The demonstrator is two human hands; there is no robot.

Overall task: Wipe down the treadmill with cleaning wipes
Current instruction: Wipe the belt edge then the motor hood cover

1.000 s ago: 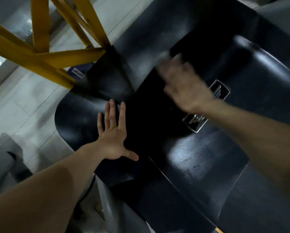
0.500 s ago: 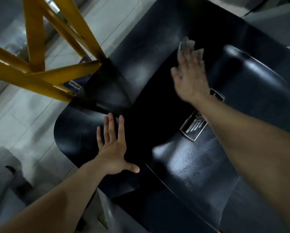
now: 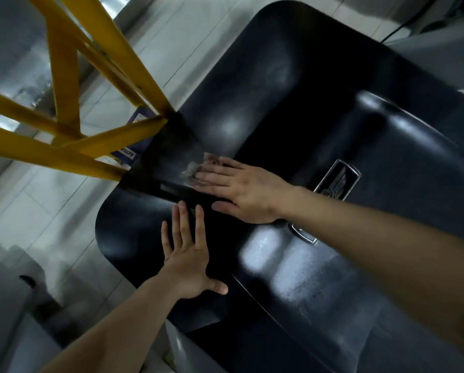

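Observation:
The treadmill's black front cover [image 3: 292, 125] fills the middle and right of the head view, glossy with damp streaks. My right hand [image 3: 239, 189] lies flat on it with straight fingers and presses a crumpled pale wipe [image 3: 198, 168] against the cover, close to the base of the yellow frame. Only the wipe's left edge shows beyond my fingertips. My left hand [image 3: 189, 261] rests flat on the cover's rounded left corner, fingers spread, holding nothing.
A yellow metal frame [image 3: 90, 109] slants in from the upper left and meets the cover. A chrome logo badge [image 3: 338, 181] sits right of my right wrist. Pale tiled floor [image 3: 50, 205] lies to the left. Grey machine parts [image 3: 10, 305] stand at lower left.
My right hand has swept the wipe from the far middle of the cover down and left to the base of the yellow frame. My left hand has stayed planted.

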